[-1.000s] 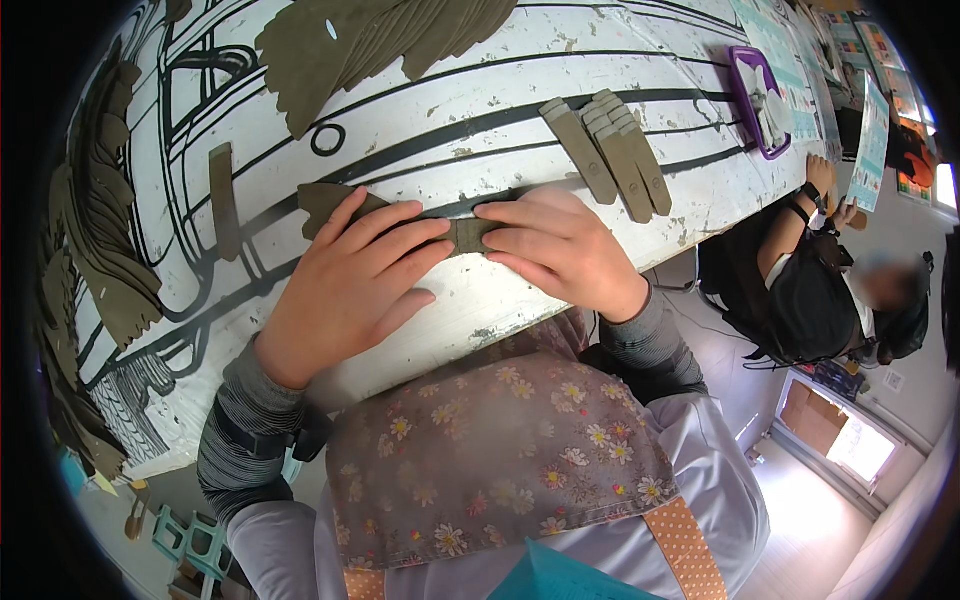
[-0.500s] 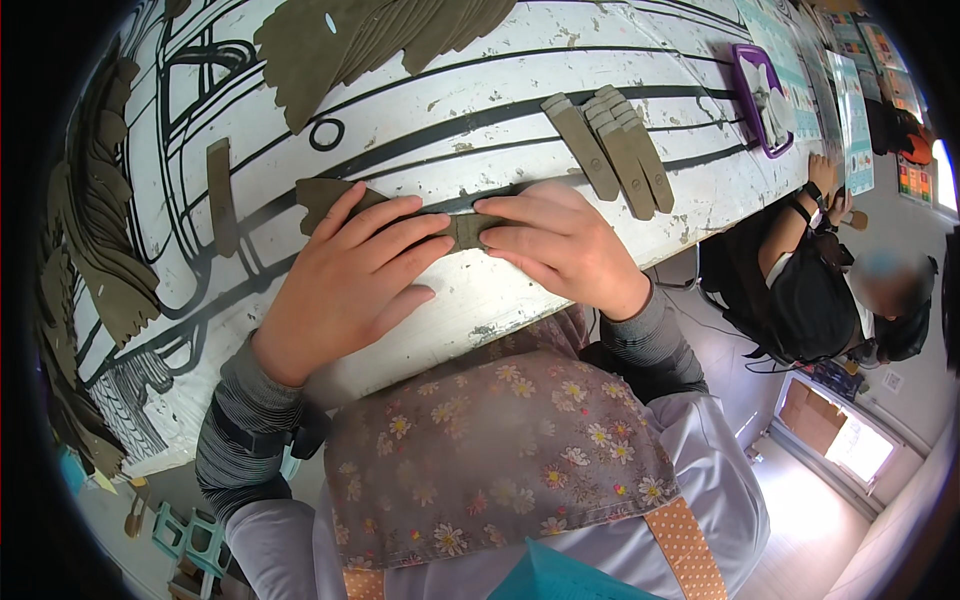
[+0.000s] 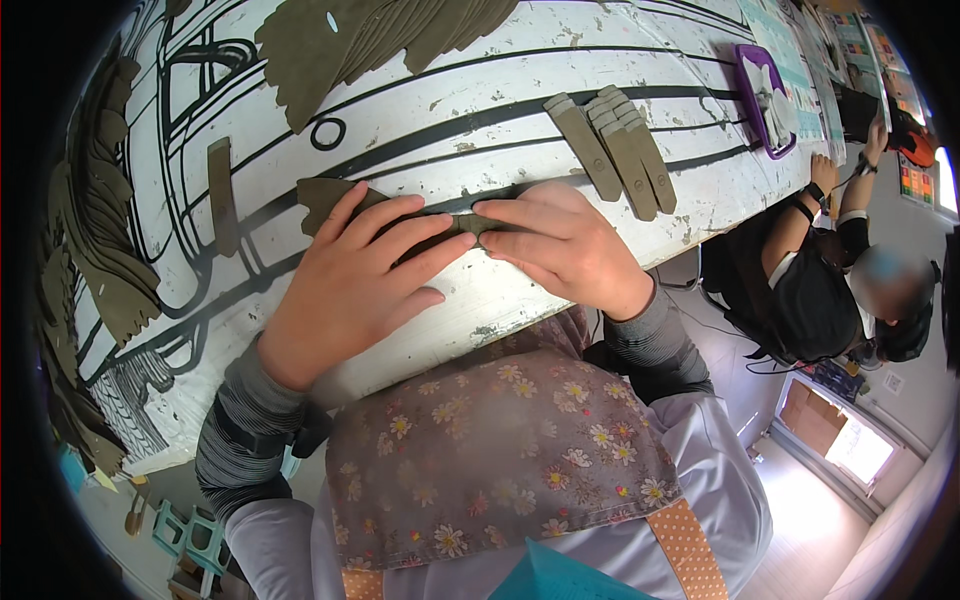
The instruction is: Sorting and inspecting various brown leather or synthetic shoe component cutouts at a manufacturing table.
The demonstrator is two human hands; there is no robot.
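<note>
almost nothing has moved since the earlier pictures: both hands stay pressed on the same spot, and the other person's arm at the far right has shifted a little.

the left hand lies flat with its fingers spread out, pushing down on a flat olive-green piece of soft material with a strap end. the wide end of this piece peeks out past the fingers on the left. the right hand is bent, with its fingertips pinching and pressing the narrow strap end of the same piece, right where the two hands meet. neither hand lifts it; it lies flat on the white painted tabletop with black curved lines, close to the near edge.

just beyond the right hand lies a small row of olive-green strips, side by side and touching. one single olive-green strip lies alone to the left of the left hand. a big pile of olive-green cut shapes sits at the far side. more of them are stacked along the left edge. a purple tray sits far to the right. another person in dark clothes sits at the right end of the tabletop.
</note>
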